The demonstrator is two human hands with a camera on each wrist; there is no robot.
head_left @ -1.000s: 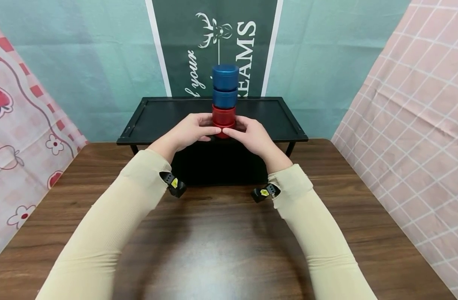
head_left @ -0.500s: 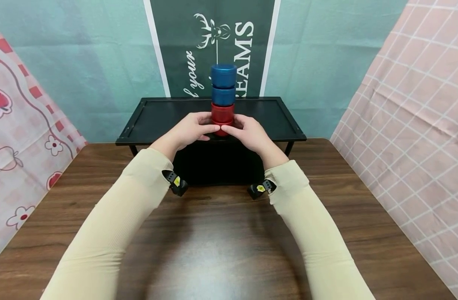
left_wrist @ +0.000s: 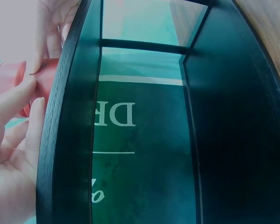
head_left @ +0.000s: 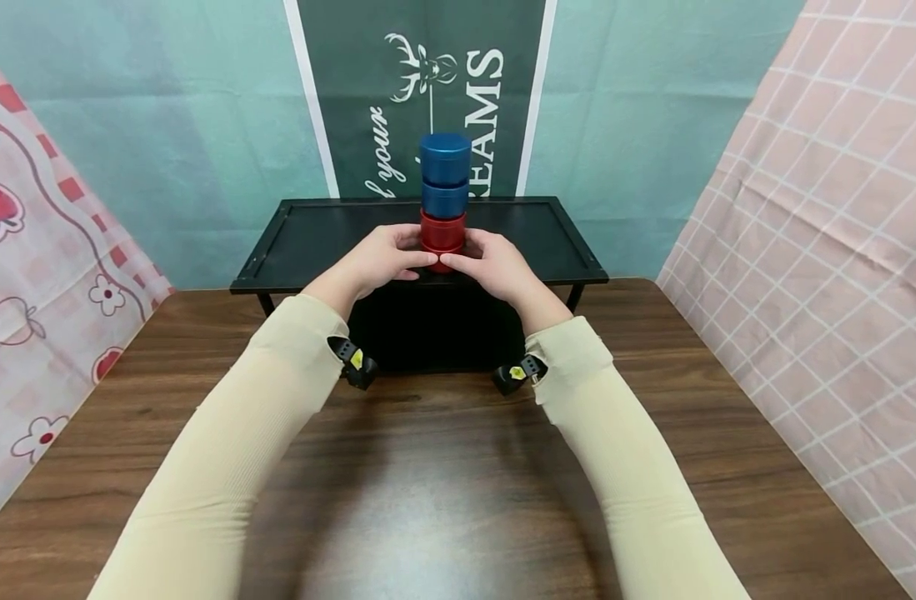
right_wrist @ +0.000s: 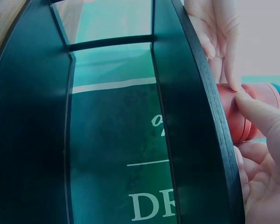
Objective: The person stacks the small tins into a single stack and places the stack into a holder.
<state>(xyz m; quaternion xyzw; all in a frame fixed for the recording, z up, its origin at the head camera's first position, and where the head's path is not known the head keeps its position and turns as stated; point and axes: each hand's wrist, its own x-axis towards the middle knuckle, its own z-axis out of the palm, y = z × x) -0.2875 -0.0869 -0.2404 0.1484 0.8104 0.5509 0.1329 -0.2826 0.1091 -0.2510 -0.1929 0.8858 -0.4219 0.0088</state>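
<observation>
A tall stack of smooth cylindrical canisters stands upright at the front edge of a black raised shelf (head_left: 307,242). Its upper part is blue (head_left: 445,167) and its lower part is red (head_left: 442,232). From the left side my left hand (head_left: 375,260) grips the lowest red canister (left_wrist: 47,77), and from the right my right hand (head_left: 501,265) holds the same one. Both thumbs meet at its front, with fingers bent round its sides. In the right wrist view the red canister (right_wrist: 229,112) sits against the shelf top between the hands. The far side of the stack is hidden.
The shelf stands on thin black legs at the back of a brown wooden table (head_left: 427,483). Behind it hangs a green cloth with a dark printed panel (head_left: 352,83). Patterned pink cloths (head_left: 825,250) border both sides.
The head view has shifted slightly. Both hands keep their hold on the lowest red canister, and the stack stays at the same place on the shelf.
</observation>
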